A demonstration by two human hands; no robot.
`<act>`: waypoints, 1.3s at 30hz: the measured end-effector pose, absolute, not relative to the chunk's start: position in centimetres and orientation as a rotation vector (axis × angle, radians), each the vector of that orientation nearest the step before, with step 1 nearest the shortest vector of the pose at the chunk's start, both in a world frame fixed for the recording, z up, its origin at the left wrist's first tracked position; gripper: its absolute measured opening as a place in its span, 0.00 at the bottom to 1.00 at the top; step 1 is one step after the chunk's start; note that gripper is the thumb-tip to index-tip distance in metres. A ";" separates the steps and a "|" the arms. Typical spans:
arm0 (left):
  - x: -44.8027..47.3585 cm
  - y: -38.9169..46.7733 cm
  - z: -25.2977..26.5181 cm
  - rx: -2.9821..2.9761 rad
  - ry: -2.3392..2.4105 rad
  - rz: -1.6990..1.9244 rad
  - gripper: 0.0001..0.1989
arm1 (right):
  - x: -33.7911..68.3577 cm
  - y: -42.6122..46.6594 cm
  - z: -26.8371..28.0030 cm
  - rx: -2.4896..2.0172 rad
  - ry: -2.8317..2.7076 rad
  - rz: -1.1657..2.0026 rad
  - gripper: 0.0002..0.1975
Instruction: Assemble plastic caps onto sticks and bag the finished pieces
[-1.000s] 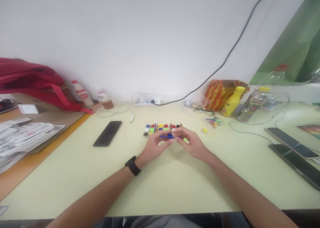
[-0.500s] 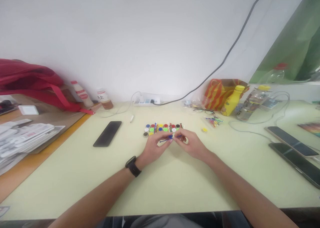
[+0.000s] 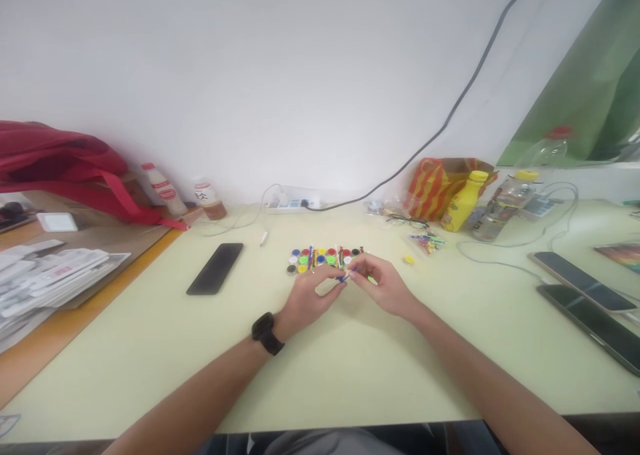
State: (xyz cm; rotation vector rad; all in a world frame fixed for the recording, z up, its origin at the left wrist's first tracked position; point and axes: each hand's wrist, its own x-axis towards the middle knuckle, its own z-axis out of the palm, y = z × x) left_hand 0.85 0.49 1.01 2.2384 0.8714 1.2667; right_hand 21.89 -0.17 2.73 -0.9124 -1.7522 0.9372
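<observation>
My left hand [image 3: 313, 296], with a black watch [image 3: 267, 333] on its wrist, pinches a small blue plastic piece [image 3: 343, 278] between thumb and fingertips. Close against it, my right hand [image 3: 384, 283] has its thumb and forefinger closed on the same bit of blue, whose exact shape the fingers hide. Just beyond the hands lie rows of small round coloured discs [image 3: 321, 259], with thin coloured sticks [image 3: 312, 255] between the groups. The hands cover part of these rows.
A black phone [image 3: 215, 268] lies to the left. On the right are a lone yellow disc [image 3: 409, 260], a bag of coloured sticks [image 3: 427, 243], glasses [image 3: 407, 222], a yellow bottle [image 3: 465, 202] and two phones [image 3: 585, 282]. A power strip [image 3: 294, 203] stands by the wall.
My right hand's fingers have shifted and regripped slightly at the blue piece. The blue stick that jutted out within my left hand's grasp no longer shows there.
</observation>
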 end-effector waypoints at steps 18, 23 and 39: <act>1.7 -0.1 1.5 2.010 0.729 1.207 0.10 | 21.9 0.2 3.2 -0.840 -1.537 1.134 0.12; 2.0 0.1 1.1 1.706 0.706 1.117 0.15 | 22.3 0.7 2.9 -0.867 -1.485 1.186 0.16; 1.2 1.2 1.4 1.409 0.789 1.179 0.14 | 22.2 -0.2 2.8 -0.944 -1.696 1.042 0.24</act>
